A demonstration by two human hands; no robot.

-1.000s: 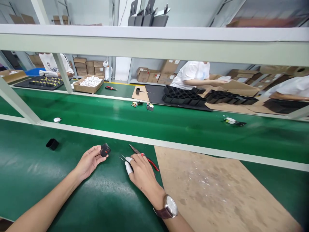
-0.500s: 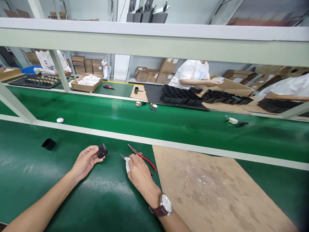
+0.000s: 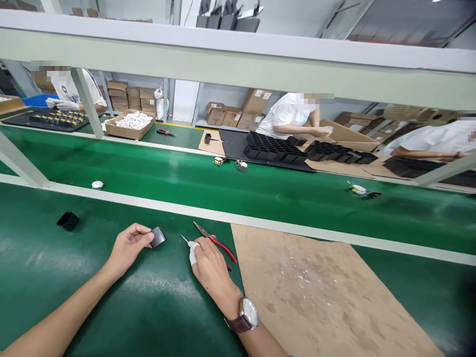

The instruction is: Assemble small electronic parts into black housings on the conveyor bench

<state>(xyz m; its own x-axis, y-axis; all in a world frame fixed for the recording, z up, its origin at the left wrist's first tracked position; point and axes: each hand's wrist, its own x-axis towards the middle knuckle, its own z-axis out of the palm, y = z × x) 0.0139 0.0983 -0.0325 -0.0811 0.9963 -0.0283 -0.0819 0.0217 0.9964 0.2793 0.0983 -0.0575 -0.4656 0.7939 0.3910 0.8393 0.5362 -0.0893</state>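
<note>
My left hand [image 3: 131,247] pinches a small black plastic housing [image 3: 158,237] between thumb and fingers, a smooth glossy side towards me. To its right, my right hand [image 3: 210,265] is closed around tweezers [image 3: 185,239], whose tips point up and left, apart from the housing. A white cover sits on one finger of that hand, and a watch [image 3: 247,315] is on the wrist. Red-handled pliers [image 3: 217,241] lie just beyond the right hand, partly hidden by it. Another black housing, open at one end [image 3: 68,221], lies on the green bench at the left.
A stained cardboard sheet [image 3: 320,282] covers the bench at right. Beyond a pale rail [image 3: 186,210] runs a green conveyor belt [image 3: 178,181] with a few small circuit assemblies [image 3: 241,166]. Co-workers [image 3: 293,119] sit across it, near black trays [image 3: 275,148] and a box of white parts [image 3: 130,124].
My left hand has turned the housing, so a plain glossy face shows instead of the side with orange marks. The right hand still holds the tweezers. The view has shifted slightly.
</note>
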